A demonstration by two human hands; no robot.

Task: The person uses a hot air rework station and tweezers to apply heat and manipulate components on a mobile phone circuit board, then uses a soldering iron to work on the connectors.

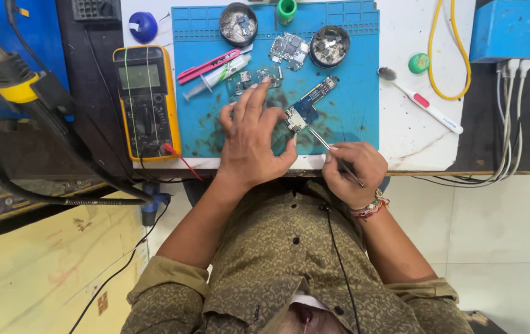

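Head view: small blue circuit board (302, 115) lies on blue work mat (351, 74), near mat's front edge, centre. Left hand (252, 139) rests on mat just left of board, fingers spread, thumb tip touching board's near end, pinning it; hand not closed round anything. Right hand (351, 170) sits at mat's front edge, closed on thin metal tweezers (327, 145), tips reaching board's near end. Board judged light, stiff, fragile; best held by bare edges, not components. Yellow multimeter (147, 102) left of mat.
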